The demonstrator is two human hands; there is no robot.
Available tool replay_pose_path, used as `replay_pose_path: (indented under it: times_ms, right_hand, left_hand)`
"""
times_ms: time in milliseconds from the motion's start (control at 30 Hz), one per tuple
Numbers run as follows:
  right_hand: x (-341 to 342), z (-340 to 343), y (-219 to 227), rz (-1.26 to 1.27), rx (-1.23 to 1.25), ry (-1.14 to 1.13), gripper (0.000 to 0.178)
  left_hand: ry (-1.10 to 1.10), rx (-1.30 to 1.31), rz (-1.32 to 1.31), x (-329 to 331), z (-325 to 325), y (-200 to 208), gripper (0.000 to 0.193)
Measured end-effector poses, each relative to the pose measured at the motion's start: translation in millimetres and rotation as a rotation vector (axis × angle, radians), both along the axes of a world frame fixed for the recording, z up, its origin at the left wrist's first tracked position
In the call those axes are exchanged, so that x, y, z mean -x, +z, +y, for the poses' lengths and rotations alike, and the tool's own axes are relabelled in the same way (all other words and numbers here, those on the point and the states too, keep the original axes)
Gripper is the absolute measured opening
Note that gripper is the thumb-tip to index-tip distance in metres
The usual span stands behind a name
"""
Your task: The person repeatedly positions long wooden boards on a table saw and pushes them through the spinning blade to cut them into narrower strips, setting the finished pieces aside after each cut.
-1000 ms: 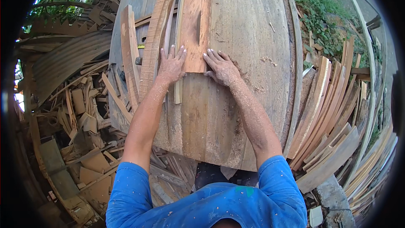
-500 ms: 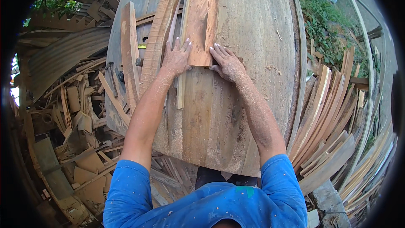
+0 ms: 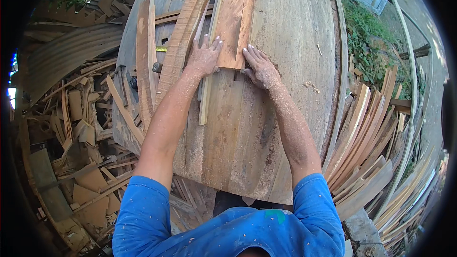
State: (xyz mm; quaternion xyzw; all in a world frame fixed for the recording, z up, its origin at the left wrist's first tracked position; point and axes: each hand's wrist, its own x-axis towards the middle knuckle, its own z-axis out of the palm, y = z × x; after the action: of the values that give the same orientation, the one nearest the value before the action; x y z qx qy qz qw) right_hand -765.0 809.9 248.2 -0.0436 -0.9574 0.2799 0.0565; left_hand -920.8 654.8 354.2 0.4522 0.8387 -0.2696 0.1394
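A reddish-brown wooden board point(image 3: 232, 14) lies lengthwise on the table, with a narrow strip point(image 3: 244, 28) along its right side. My left hand point(image 3: 203, 59) touches the board's left edge near its close end, fingers spread and pointing away from me. At the opposite edge, my right hand point(image 3: 263, 70) rests against the strip with fingers stretched out. Both thumbs sit by the near end of the board. A thin pale stick point(image 3: 204, 100) passes beneath or beside my left hand; which one I cannot tell. Sawdust covers both forearms.
The plank table point(image 3: 295, 28) carries wood shavings point(image 3: 312, 86). Left of my hands lie a long rough-sawn plank point(image 3: 183, 33), a shorter plank point(image 3: 144, 52) and a yellow tape measure point(image 3: 161, 48). Scrap wood point(image 3: 90, 171) heaps at left; stacked slats point(image 3: 357, 133) lean at right.
The board and both hands have shifted slightly right and away from me. The whole view has also turned a little. Both hands stay at the board's near end.
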Motion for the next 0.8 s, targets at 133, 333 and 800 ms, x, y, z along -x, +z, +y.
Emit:
replay_pose_path:
  times_ms: [133, 333, 800]
  right_hand:
    - [6, 3, -3, 0.064, -0.011, -0.02, 0.069]
    - [15, 10, -8, 0.096, 0.026, -0.032, 0.068]
    - [14, 9, -7, 0.203, 0.059, -0.073, 0.063]
  left_hand:
    - [0.007, -0.024, 0.004, 8, 4, -2, 0.099]
    - [-0.013, -0.073, 0.028, 20, 15, -8, 0.093]
    - [0.027, -0.065, 0.007, 44, 38, -11, 0.099]
